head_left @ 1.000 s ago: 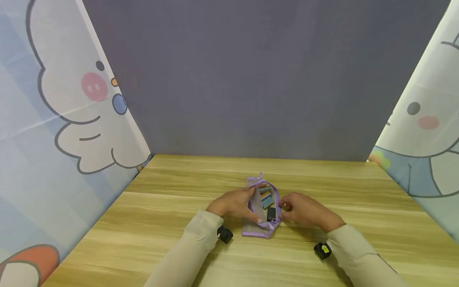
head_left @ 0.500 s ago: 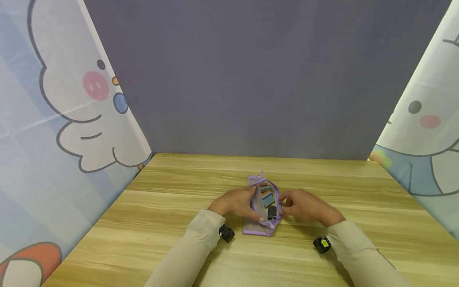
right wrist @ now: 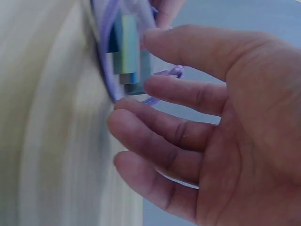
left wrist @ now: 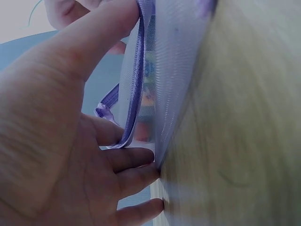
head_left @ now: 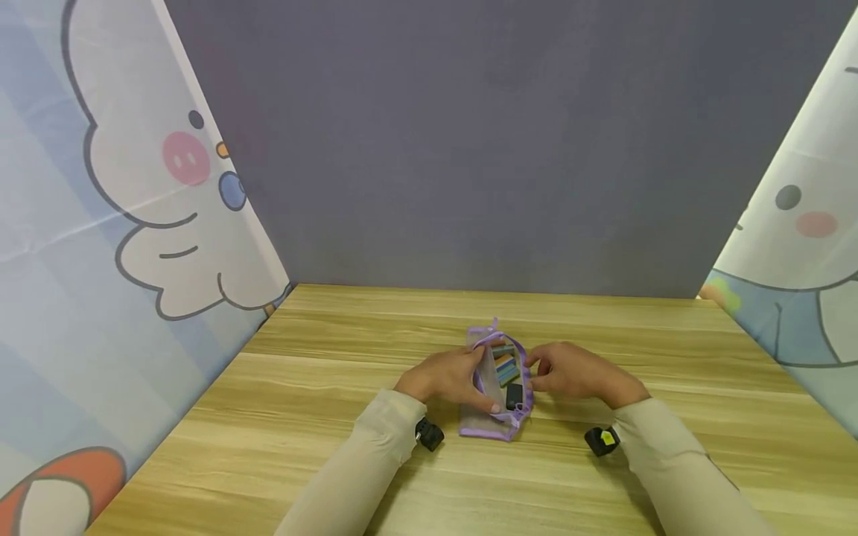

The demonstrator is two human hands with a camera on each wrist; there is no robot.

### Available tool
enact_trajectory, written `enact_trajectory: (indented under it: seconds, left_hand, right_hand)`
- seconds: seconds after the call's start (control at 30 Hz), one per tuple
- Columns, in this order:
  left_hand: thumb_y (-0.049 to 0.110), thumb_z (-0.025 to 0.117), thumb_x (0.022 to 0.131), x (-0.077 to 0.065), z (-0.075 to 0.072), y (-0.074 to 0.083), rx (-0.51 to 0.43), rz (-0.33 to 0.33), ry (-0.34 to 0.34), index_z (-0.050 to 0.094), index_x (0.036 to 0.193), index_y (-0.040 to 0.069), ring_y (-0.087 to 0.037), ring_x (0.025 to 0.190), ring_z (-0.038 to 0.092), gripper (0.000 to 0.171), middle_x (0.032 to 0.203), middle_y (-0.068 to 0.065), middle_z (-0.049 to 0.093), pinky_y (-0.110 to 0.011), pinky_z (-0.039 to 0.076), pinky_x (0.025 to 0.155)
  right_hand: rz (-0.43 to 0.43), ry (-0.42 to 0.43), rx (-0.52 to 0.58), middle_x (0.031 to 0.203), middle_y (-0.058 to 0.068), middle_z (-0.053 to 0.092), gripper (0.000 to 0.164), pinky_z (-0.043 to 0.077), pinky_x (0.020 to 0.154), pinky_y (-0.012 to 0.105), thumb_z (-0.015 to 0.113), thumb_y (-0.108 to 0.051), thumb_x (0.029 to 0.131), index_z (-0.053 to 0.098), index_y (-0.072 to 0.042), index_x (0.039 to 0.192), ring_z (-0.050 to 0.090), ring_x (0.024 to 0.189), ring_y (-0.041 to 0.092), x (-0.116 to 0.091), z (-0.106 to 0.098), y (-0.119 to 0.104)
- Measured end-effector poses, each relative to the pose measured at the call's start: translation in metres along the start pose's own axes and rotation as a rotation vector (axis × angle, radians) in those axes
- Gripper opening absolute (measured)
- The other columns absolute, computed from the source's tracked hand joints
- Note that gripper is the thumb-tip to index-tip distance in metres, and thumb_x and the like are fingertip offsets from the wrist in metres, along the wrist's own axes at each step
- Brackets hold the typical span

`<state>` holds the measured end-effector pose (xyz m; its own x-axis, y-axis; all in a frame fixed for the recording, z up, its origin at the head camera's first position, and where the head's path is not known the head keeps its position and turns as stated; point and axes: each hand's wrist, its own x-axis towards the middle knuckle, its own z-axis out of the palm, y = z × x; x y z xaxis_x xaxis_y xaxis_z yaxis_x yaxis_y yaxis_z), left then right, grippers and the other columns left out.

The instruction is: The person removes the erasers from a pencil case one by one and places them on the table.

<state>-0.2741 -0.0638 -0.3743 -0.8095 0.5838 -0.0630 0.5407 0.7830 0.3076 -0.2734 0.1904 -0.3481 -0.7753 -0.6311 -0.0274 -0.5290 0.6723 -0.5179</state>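
Observation:
A see-through mesh zip pouch (head_left: 478, 423) with purple trim lies on the table, its mouth spread wide. My left hand (head_left: 452, 378) holds the pouch's left rim, thumb and fingers spread along it; the left wrist view shows the purple zipper (left wrist: 136, 89) between them. At the right rim is my right hand (head_left: 573, 372), fingers loosely bent and parted, tips right by the edge in the right wrist view. Inside the pouch sit a small black block (head_left: 514, 397), blue and orange bar-shaped pieces (head_left: 506, 366) and a grey-teal piece (head_left: 503, 349).
The wood-grain table (head_left: 322, 417) reaches back to a dark grey panel (head_left: 429, 149). Cartoon-printed cloths hang on the left (head_left: 154, 223) and right (head_left: 791, 246). Black wrist cameras sit below the left sleeve (head_left: 382, 439) and the right sleeve (head_left: 670, 447).
The right hand has shifted slightly away from me along the pouch's right rim. The left hand keeps its hold, and the whole head view has drifted a little.

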Motion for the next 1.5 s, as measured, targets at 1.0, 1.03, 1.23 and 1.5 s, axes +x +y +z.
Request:
enact_trajectory:
  seconds: [1.0, 1.03, 1.23, 1.5]
  left_hand:
    - [0.077, 0.072, 0.071, 0.0, 0.003, 0.001, -0.007, 0.022, 0.027, 0.026, 0.16, 0.017, -0.016, 0.127, 0.053, 0.116, 0.155, -0.004, 0.042, -0.033, 0.048, 0.096]
    - [0.077, 0.072, 0.071, -0.001, 0.003, 0.0, -0.006, 0.023, 0.025, 0.026, 0.16, 0.017, -0.016, 0.127, 0.052, 0.116, 0.155, -0.004, 0.042, -0.033, 0.048, 0.096]
    - [0.076, 0.072, 0.072, -0.001, 0.003, 0.0, -0.009, 0.002, 0.02, 0.026, 0.16, 0.012, -0.018, 0.132, 0.049, 0.118, 0.157, -0.004, 0.038, -0.036, 0.046, 0.099]
    - [0.076, 0.072, 0.072, 0.0, 0.004, 0.0, -0.017, -0.004, 0.013, 0.025, 0.16, 0.01, -0.019, 0.133, 0.048, 0.119, 0.159, -0.005, 0.036, -0.036, 0.046, 0.101]
  right_hand:
    - [-0.102, -0.005, 0.043, 0.089, -0.004, 0.069, 0.019, 0.052, 0.071, 0.031, 0.072, -0.016, 0.09, 0.071, -0.003, 0.104, 0.062, 0.08, 0.01, 0.017, -0.014, -0.017]
    - [-0.102, -0.011, 0.048, 0.089, -0.003, 0.069, 0.019, 0.052, 0.071, 0.031, 0.073, -0.015, 0.089, 0.071, -0.003, 0.104, 0.062, 0.08, 0.01, 0.017, -0.013, -0.018]
    - [-0.082, -0.046, 0.041, 0.088, -0.004, 0.068, 0.022, 0.052, 0.069, 0.03, 0.076, -0.016, 0.088, 0.071, -0.003, 0.105, 0.062, 0.078, 0.009, 0.019, -0.008, -0.019]
    - [-0.076, -0.063, 0.011, 0.083, -0.006, 0.066, 0.02, 0.052, 0.067, 0.029, 0.076, -0.015, 0.088, 0.071, -0.004, 0.103, 0.061, 0.074, 0.008, 0.019, -0.005, -0.019]
